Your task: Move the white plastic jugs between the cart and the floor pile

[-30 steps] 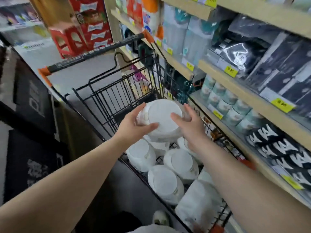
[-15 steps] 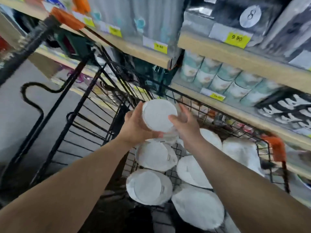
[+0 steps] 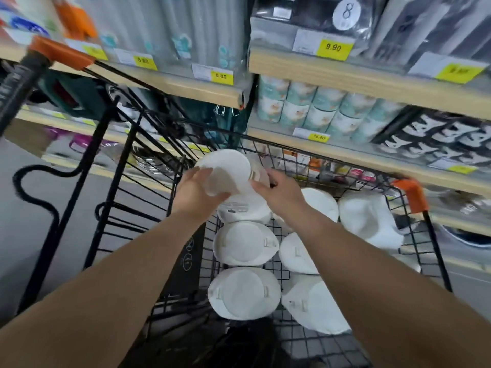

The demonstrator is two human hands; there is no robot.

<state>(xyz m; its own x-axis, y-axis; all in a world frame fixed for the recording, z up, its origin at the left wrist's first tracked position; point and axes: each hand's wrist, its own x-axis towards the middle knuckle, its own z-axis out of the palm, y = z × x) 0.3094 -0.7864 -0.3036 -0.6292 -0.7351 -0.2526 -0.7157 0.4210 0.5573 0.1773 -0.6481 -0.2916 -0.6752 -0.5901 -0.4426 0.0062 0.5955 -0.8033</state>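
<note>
The view swings fast: a second ago the cart stands off to one side by the aisle, and now the head looks straight down into it. The round white lidded container [image 3: 225, 172] stays up between both hands the whole time, over the far end of the cart, so the lifting is done and the container is not yet on any shelf. It now tips more, with its flat lid turned toward the camera.

The left hand [image 3: 198, 193] holds it from the left, thumb on the lid and fingers curled behind. The right hand [image 3: 279, 193] holds the other side, fingers bent round the rim. The container is a bit blurred, so I cannot say for sure whether it is one tub or two stacked.

The black wire shopping cart [image 3: 414, 251] has orange corner caps. In it lie more white round lidded tubs [image 3: 245, 243] of the same kind, lids up, side by side in two rows, touching each other. At the right end sits a white soft plastic bag [image 3: 369, 221], leaning on the cart wall.

Behind the cart runs a pale wooden shelf [image 3: 358, 71] with yellow price tags [image 3: 332, 49]. Under it stand blue-and-white paper rolls [image 3: 313, 110] in neat rows.
</note>
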